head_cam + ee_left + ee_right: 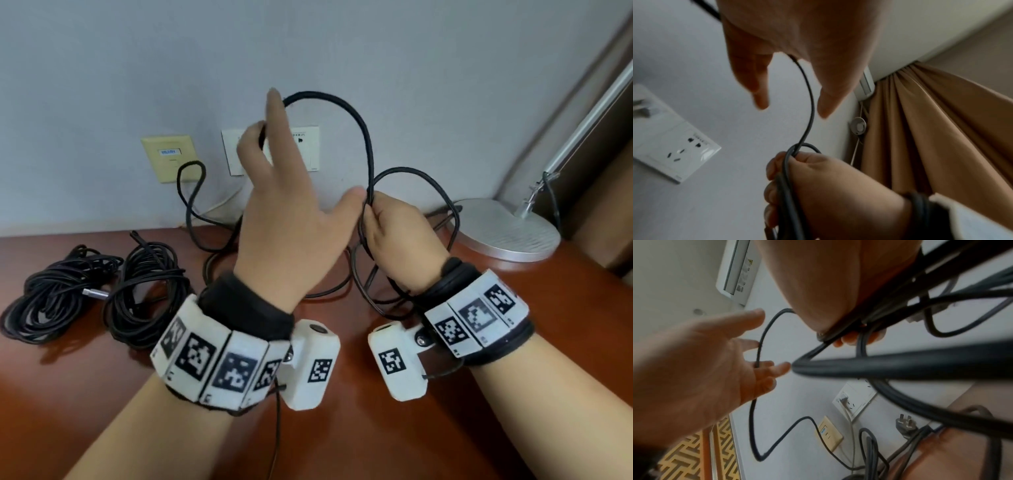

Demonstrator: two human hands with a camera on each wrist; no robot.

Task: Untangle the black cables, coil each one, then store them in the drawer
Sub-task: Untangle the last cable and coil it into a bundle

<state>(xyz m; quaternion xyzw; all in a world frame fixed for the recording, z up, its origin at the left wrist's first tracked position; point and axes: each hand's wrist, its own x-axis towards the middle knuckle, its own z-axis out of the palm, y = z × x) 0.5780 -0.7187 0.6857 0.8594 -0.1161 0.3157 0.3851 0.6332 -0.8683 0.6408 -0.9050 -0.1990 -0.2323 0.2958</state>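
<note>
My right hand (pixel 394 233) grips a bundle of several loops of a black cable (pixel 363 130) above the wooden table (pixel 342 428). From that fist (pixel 828 186) the cable (pixel 810 105) arcs up to my raised left hand (pixel 274 212). The left hand's fingers (pixel 760 91) are straight and spread, and the cable passes between them without being gripped. In the right wrist view the open left hand (pixel 705 361) has the cable (pixel 758 345) running across its fingers. The cable's slack drops to the table behind my hands. Two coiled black cables (pixel 51 298) (pixel 147 291) lie on the table at the left.
A silver lamp base (pixel 507 233) stands at the back right against the wall corner. A white wall socket (pixel 308 147) and a yellow plate (pixel 169 157) are on the wall behind. A grey three-pin plug (pixel 906 425) hangs among the cable loops. No drawer is in view.
</note>
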